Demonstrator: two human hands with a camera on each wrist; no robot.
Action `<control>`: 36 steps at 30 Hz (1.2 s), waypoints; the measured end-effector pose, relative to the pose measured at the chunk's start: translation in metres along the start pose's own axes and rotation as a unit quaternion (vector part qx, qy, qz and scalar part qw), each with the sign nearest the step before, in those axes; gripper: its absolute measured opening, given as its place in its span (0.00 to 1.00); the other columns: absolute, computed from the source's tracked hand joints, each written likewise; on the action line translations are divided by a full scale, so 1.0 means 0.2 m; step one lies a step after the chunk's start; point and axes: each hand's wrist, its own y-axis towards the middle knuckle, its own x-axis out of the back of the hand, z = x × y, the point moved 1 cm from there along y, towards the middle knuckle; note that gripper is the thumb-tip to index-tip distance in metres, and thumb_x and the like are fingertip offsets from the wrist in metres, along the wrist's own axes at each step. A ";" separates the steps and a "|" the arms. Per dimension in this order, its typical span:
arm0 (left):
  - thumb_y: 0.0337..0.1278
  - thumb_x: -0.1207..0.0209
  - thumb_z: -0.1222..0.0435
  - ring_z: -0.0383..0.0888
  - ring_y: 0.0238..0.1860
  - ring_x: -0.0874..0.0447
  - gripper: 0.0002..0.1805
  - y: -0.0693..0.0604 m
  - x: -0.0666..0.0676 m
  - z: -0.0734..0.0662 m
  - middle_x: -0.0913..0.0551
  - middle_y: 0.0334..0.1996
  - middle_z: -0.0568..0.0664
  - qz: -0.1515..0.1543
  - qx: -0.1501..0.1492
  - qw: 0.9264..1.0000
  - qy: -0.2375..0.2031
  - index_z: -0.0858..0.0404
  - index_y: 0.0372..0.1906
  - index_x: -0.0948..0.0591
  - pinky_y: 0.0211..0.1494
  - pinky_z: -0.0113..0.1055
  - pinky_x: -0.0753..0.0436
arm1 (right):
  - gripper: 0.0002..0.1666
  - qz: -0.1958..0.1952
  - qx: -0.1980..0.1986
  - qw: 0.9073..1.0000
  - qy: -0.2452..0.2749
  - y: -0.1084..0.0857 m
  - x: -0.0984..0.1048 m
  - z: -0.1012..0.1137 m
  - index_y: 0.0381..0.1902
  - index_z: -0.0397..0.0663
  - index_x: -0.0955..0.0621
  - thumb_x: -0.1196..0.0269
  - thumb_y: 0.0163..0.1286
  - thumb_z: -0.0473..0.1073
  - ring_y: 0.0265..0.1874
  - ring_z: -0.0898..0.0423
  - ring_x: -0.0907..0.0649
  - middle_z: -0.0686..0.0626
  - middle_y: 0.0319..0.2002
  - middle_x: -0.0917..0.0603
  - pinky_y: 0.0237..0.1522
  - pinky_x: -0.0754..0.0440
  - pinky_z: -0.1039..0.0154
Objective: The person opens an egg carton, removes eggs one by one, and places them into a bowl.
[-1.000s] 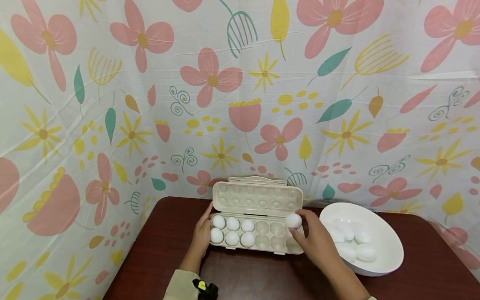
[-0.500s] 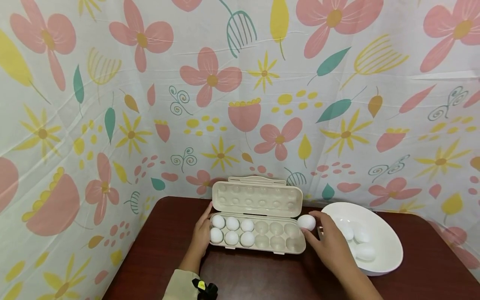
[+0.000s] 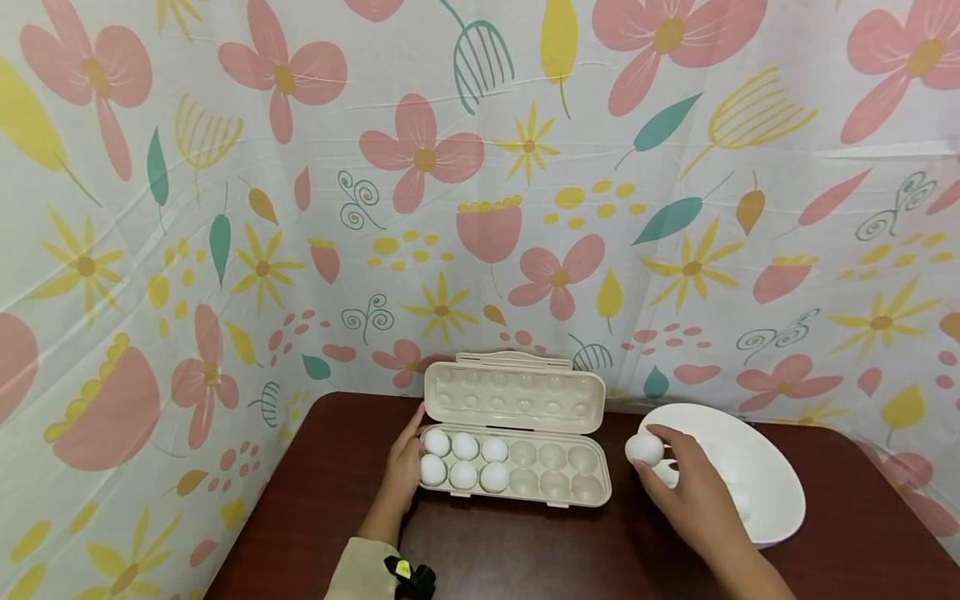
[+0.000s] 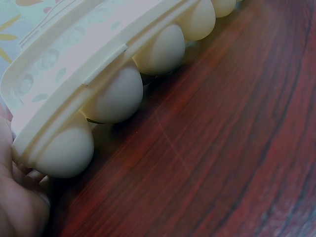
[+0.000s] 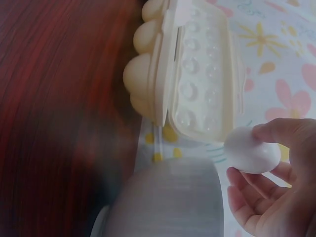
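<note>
A pale egg carton (image 3: 517, 398) lies on the table with its lid raised. White eggs (image 3: 465, 447) fill its left half in two rows of three; the cups on the right half hold nothing. My left hand (image 3: 402, 471) holds the carton's left end, with some fingers curled beneath it in the left wrist view. Between thumb and fingers, my right hand (image 3: 693, 492) pinches a white egg (image 3: 644, 450), right of the carton and at the left rim of a white bowl (image 3: 780, 475). More eggs sit in that bowl, partly hidden by my right hand.
The dark red-brown wooden table (image 3: 487, 542) carries the carton and the bowl. A flower-patterned cloth (image 3: 555, 208) hangs close behind the table and along its left side. A black band with a small device (image 3: 411, 577) is on my left wrist.
My right hand has carried the egg rightward, from over the carton's far right cup to the bowl's left edge. The left hand and the carton have stayed almost still.
</note>
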 end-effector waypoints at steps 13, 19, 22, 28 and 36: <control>0.68 0.64 0.75 0.55 0.71 0.33 0.37 -0.02 0.01 -0.04 0.23 0.66 0.62 0.005 -0.002 1.000 -0.002 0.51 0.80 0.39 0.71 0.43 0.37 | 0.32 -0.009 0.002 0.999 -0.034 -0.04 0.08 -0.11 0.60 0.45 0.21 0.26 0.56 0.37 0.40 0.64 0.24 0.43 0.47 0.19 0.43 0.32 0.84; 0.67 0.63 0.74 0.55 0.71 0.32 0.37 -0.03 0.01 -0.06 0.22 0.66 0.61 0.015 0.003 1.000 -0.003 0.50 0.80 0.39 0.71 0.44 0.36 | 0.30 0.009 -0.019 0.998 -0.058 -0.08 0.12 -0.18 0.59 0.47 0.20 0.25 0.57 0.41 0.38 0.63 0.24 0.45 0.45 0.19 0.38 0.32 0.80; 0.68 0.64 0.74 0.55 0.71 0.32 0.37 -0.03 0.01 -0.05 0.23 0.66 0.61 0.016 0.002 1.000 -0.005 0.50 0.80 0.40 0.71 0.47 0.37 | 0.30 0.018 -0.023 0.997 -0.064 -0.10 0.14 -0.20 0.58 0.48 0.20 0.25 0.57 0.42 0.37 0.65 0.22 0.46 0.44 0.18 0.36 0.32 0.78; 0.67 0.64 0.74 0.54 0.70 0.32 0.37 -0.03 0.01 -0.05 0.24 0.67 0.62 0.014 0.002 1.000 -0.002 0.51 0.80 0.40 0.70 0.44 0.36 | 0.30 0.028 -0.022 0.997 -0.073 -0.12 0.17 -0.26 0.54 0.47 0.18 0.23 0.53 0.41 0.35 0.69 0.22 0.47 0.41 0.17 0.33 0.31 0.76; 0.67 0.64 0.75 0.53 0.67 0.29 0.37 -0.04 0.01 -0.07 0.23 0.66 0.61 0.018 0.004 1.000 -0.002 0.52 0.80 0.40 0.67 0.38 0.32 | 0.29 0.075 -0.044 0.991 -0.105 -0.12 0.22 -0.32 0.53 0.44 0.19 0.23 0.53 0.44 0.32 0.52 0.18 0.46 0.38 0.16 0.29 0.24 0.62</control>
